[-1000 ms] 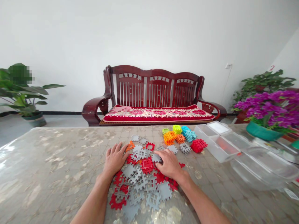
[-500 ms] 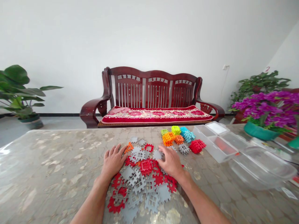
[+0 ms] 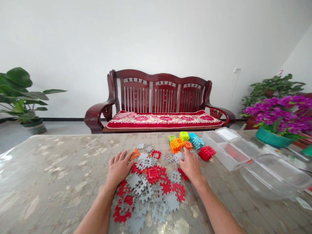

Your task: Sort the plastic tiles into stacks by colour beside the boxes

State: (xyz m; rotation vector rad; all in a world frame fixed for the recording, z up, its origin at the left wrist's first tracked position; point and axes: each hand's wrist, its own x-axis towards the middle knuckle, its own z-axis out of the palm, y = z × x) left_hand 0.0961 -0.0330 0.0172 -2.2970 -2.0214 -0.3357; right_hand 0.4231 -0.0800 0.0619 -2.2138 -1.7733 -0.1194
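Observation:
A loose pile of red and grey interlocking plastic tiles (image 3: 153, 174) covers the table in front of me. My left hand (image 3: 119, 167) rests at the pile's left side, fingers extended, near an orange tile (image 3: 135, 154). Right of the pile, my right hand (image 3: 191, 165) has thumb and forefinger on a solid grey tile (image 3: 178, 157). A grey lattice tile (image 3: 168, 158) lies just left of it. Behind my right fingers stand sorted stacks of orange tiles (image 3: 176, 145), blue tiles (image 3: 197, 140) and red tiles (image 3: 206, 153). A grey stack is partly hidden by the hand.
Clear plastic boxes (image 3: 230, 157) and a transparent lid (image 3: 275, 177) occupy the table's right side. Purple flowers in a teal pot (image 3: 274, 139) stand behind them. Beyond the table (image 3: 60, 169) is a wooden bench (image 3: 163, 94) with a red cushion.
My right hand has moved right and away from me with the grey tile, from the pile towards the sorted stacks. My left hand has stayed in place.

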